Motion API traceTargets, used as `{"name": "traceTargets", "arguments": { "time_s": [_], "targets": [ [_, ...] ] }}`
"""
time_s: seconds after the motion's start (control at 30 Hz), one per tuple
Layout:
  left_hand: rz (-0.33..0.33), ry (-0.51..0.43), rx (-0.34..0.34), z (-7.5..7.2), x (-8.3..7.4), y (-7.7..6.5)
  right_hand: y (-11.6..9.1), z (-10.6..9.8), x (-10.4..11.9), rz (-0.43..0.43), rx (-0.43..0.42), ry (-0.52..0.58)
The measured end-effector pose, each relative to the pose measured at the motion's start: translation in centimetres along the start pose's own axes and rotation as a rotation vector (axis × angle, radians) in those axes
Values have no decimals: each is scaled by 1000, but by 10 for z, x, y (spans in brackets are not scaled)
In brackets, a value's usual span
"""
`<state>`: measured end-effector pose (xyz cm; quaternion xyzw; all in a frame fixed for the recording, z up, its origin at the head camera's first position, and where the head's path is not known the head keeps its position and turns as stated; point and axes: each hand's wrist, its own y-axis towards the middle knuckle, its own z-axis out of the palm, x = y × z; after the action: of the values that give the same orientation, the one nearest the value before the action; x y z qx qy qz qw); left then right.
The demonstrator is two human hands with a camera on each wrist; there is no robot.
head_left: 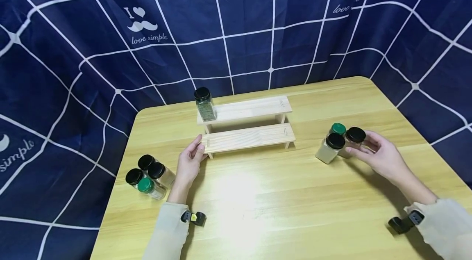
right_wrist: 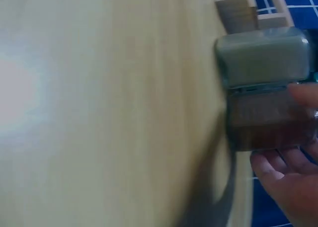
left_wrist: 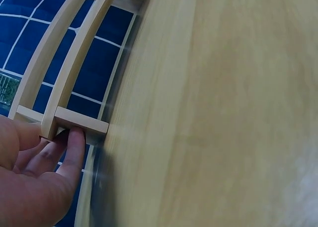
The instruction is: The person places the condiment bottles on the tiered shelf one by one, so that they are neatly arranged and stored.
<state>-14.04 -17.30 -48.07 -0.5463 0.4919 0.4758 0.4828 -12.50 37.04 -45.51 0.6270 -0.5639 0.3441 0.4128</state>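
A pale wooden two-step rack [head_left: 248,138] stands toward the back of the table. My left hand [head_left: 189,163] grips the left end of its lower step, thumb on the board and fingers beneath it, as the left wrist view shows. On the upper step's left end stands a black-lidded jar of green herbs [head_left: 205,105]. My right hand [head_left: 381,157] holds a black-lidded spice jar [right_wrist: 273,120] with brown contents, thumb on one side and fingers on the other. Close against it are a black-lidded jar of pale powder [head_left: 327,152] and a green-lidded jar [head_left: 338,128].
Several more spice jars cluster at the table's left, among them a green-lidded jar [head_left: 152,188] and a black-lidded jar [head_left: 162,173]. A blue curtain [head_left: 243,55] with white lines hangs behind and beside the wooden table [head_left: 287,210].
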Motion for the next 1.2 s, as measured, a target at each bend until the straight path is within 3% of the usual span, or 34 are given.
{"name": "traceTargets", "arguments": {
  "time_s": [0.13,0.3,0.43,0.8,1.0,1.2],
  "targets": [
    [-6,-3,-3,1,0,0,-4,-2,-6,49,7,-65],
    [-12,-9,-2,1,0,-1,-5,-6,-7,51,3,-96],
    [-14,-7,-5,1,-1,-1,-2,-15,-4,58,-55,-90],
    [3,15,-16,0,-3,-2,33,-48,46,-25,-245,-32],
    [23,19,-24,1,-2,-1,52,-40,75,-36,-228,-60],
    [18,10,-30,3,-1,-1,75,-9,100,-56,-171,-27]
  ]
}}
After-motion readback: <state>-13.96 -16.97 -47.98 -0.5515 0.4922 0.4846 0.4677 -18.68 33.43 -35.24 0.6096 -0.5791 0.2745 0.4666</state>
